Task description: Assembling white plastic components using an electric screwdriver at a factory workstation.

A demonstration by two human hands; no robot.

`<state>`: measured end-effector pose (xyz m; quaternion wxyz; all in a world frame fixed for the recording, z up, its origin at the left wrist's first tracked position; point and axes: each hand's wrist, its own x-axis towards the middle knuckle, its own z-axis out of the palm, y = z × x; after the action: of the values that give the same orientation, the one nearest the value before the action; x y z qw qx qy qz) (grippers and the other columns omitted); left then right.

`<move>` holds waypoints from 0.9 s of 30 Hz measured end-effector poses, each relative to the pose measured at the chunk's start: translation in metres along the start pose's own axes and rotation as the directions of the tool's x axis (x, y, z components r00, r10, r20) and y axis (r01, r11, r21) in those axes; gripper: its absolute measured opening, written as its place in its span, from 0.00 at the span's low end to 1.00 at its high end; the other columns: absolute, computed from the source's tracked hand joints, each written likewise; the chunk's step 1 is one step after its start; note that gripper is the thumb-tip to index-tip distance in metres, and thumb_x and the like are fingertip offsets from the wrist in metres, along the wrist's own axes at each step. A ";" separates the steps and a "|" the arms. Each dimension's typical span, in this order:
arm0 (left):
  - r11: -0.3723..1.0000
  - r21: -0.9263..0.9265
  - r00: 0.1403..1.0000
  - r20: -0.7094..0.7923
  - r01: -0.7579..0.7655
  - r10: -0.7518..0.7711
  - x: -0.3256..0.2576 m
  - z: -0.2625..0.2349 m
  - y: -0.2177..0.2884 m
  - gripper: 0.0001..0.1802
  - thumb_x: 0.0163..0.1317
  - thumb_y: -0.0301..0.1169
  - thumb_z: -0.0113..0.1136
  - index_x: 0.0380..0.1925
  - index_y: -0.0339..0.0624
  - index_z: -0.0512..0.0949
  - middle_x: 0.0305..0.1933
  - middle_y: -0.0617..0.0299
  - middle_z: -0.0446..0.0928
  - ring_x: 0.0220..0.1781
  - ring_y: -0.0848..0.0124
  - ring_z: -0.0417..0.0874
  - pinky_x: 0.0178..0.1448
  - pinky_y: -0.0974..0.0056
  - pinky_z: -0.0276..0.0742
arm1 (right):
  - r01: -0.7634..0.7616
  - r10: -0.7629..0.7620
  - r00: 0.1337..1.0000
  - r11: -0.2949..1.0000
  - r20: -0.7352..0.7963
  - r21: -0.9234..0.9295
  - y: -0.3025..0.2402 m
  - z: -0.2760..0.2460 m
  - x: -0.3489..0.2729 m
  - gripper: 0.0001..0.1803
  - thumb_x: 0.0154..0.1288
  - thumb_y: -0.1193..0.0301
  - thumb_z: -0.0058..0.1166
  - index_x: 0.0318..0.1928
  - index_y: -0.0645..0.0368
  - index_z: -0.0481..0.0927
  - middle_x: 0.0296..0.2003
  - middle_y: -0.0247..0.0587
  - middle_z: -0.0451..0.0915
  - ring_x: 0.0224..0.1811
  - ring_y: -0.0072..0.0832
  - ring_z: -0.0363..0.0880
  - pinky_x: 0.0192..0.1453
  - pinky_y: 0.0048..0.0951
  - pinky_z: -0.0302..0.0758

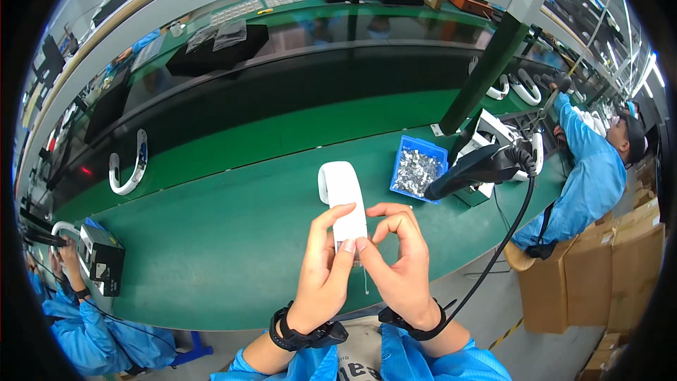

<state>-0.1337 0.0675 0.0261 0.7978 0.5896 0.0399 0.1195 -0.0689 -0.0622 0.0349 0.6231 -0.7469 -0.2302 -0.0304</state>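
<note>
The left hand (pixel 321 279) and right hand (pixel 400 261) together pinch a curved white piece (pixel 345 194); ahead-right of them, a blue bin (pixel 422 144) sits on the counter (pixel 211 254).

A green table (pixel 226 240) runs across the view. On its right stands a blue bin (pixel 395 166) filled with small metal parts (pixel 416 171), just beside a black handheld tool (pixel 471 168) whose dark cable (pixel 499 245) trails toward the lower edge. Farther back at left, clear plastic bags (pixel 229 34) lie on a black flat piece (pixel 190 62). At right, a co-worker (pixel 585 169) in blue sits near stacked cardboard boxes (pixel 589 268); at left, another person in blue (pixel 95 339) works beside a black boxy device (pixel 102 257).
</note>
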 end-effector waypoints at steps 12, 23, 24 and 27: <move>0.998 -0.015 0.996 -0.076 0.055 -0.056 -0.007 0.008 0.006 0.25 0.80 0.24 0.45 0.74 0.43 0.58 0.46 0.46 0.84 0.43 0.66 0.86 0.53 0.60 0.85 | 0.330 -0.285 0.727 0.943 -0.625 -0.047 0.022 -0.079 0.051 0.35 0.71 0.71 0.60 0.74 0.67 0.63 0.64 0.51 0.73 0.65 0.36 0.76 0.71 0.38 0.69; 0.998 0.063 0.998 -0.065 0.023 -0.018 -0.005 0.003 -0.005 0.22 0.79 0.22 0.44 0.69 0.45 0.59 0.42 0.46 0.85 0.43 0.64 0.88 0.53 0.58 0.85 | 0.171 -0.181 0.983 0.897 -0.013 0.408 0.040 -0.138 0.114 0.39 0.76 0.37 0.53 0.64 0.61 0.71 0.50 0.48 0.84 0.53 0.38 0.87 0.62 0.39 0.82; 0.999 0.047 0.998 -0.056 0.001 0.002 -0.003 0.006 -0.007 0.21 0.79 0.24 0.44 0.68 0.46 0.58 0.40 0.47 0.85 0.41 0.65 0.87 0.50 0.59 0.84 | 0.124 -0.137 0.990 0.844 -0.015 0.522 0.045 -0.143 0.112 0.41 0.74 0.34 0.52 0.64 0.59 0.68 0.48 0.48 0.84 0.50 0.39 0.88 0.59 0.40 0.83; 0.996 0.084 0.996 -0.079 -0.027 0.034 -0.002 0.014 -0.013 0.20 0.81 0.31 0.45 0.68 0.47 0.60 0.34 0.49 0.82 0.35 0.68 0.84 0.43 0.63 0.81 | 0.044 -0.063 0.998 0.851 0.018 0.523 0.055 -0.169 0.100 0.45 0.70 0.26 0.44 0.61 0.55 0.65 0.35 0.48 0.81 0.33 0.33 0.85 0.39 0.32 0.84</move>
<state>-0.1308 0.0506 0.0181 0.7686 0.6173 0.0679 0.1535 0.0818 -0.1976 0.0547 0.7971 -0.5438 -0.2610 0.0286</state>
